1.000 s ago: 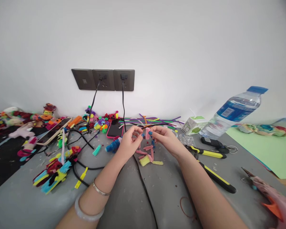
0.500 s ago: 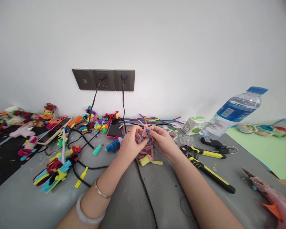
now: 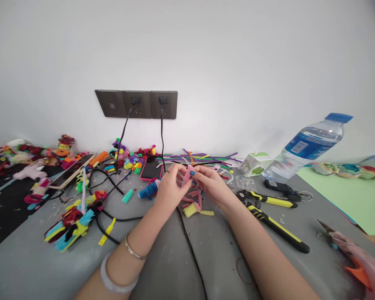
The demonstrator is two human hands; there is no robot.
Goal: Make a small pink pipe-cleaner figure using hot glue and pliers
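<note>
Pink chenille, fuzzy over a wire core, forms the short pink piece held above the middle of the grey tabletop, toward its far edge. Both the left hand and the right hand have a grip pinched shut on it, fingertips meeting. It looks only partly bent, not a full figure. Stubby cut stubs, pink and yellow, lie just beneath the hands. Bristly finished figures crowd the left edge, and straight stems line the far edge.

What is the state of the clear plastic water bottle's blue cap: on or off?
On. The blue cap sits on the neck of the clear plastic water bottle.
</note>
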